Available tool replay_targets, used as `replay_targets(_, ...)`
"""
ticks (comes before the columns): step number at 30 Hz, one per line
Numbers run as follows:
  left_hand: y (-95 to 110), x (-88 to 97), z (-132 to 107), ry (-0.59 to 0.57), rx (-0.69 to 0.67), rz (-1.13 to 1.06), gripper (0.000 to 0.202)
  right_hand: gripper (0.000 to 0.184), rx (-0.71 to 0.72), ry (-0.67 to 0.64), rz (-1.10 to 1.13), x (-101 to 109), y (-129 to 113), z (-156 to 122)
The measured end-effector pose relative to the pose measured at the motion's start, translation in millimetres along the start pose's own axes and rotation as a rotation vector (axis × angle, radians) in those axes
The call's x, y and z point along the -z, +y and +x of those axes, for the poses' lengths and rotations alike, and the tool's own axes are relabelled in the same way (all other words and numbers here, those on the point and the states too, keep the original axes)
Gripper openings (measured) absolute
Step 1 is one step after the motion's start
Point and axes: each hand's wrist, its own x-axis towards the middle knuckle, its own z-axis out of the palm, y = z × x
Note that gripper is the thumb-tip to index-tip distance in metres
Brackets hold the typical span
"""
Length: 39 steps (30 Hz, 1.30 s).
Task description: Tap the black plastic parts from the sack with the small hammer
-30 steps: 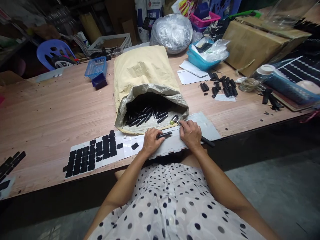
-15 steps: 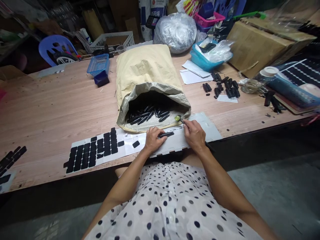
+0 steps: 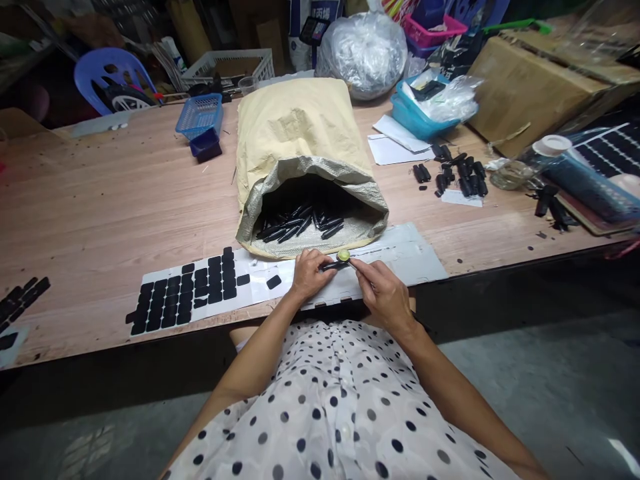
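Note:
My left hand (image 3: pixel 307 275) pinches a slim black stick-shaped part (image 3: pixel 334 265) flat against a white sheet (image 3: pixel 400 253) at the table's near edge. My right hand (image 3: pixel 384 293) grips a small hammer, and its yellowish head (image 3: pixel 343 255) rests on the end of that part. Just behind my hands lies a tan woven sack (image 3: pixel 295 133) on its side, mouth open toward me, with several more black parts (image 3: pixel 300 223) inside.
Rows of black rectangular pads (image 3: pixel 187 293) cover a white sheet to the left. Loose black pieces (image 3: pixel 457 177) lie at the right, near a teal tray (image 3: pixel 420 117), papers and a cardboard box (image 3: pixel 530 87). A blue basket (image 3: pixel 200 117) sits behind on the left.
The hammer head has swung down and left from beside the sack's mouth onto the black part. My right hand has drawn nearer to me; the view has tipped slightly.

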Motion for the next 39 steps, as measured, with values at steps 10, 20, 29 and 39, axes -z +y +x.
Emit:
replay_targets(10, 0.3, -1.9, 0.6, -0.006, 0.008, 0.006, 0.013, 0.037, 0.042, -0.018, -0.023, -1.7, -7.9, -0.7)
replay_targets(20, 1.7, 1.7, 0.2, -0.023, 0.011, -0.033, 0.014, 0.035, -0.021, -0.006, -0.078, -3.8, 11.0, 18.2)
replay_targets(29, -4.6, 7.6, -0.2, -0.041, 0.046, -0.08, 0.037, 0.031, -0.117, 0.025, -0.276, -34.3, 59.8, 48.2)
replay_targets(39, -6.6, 10.8, -2.7, -0.015, 0.045, -0.137, 0.045, 0.032, -0.117, 0.032, -0.317, -44.6, 58.5, 39.7)
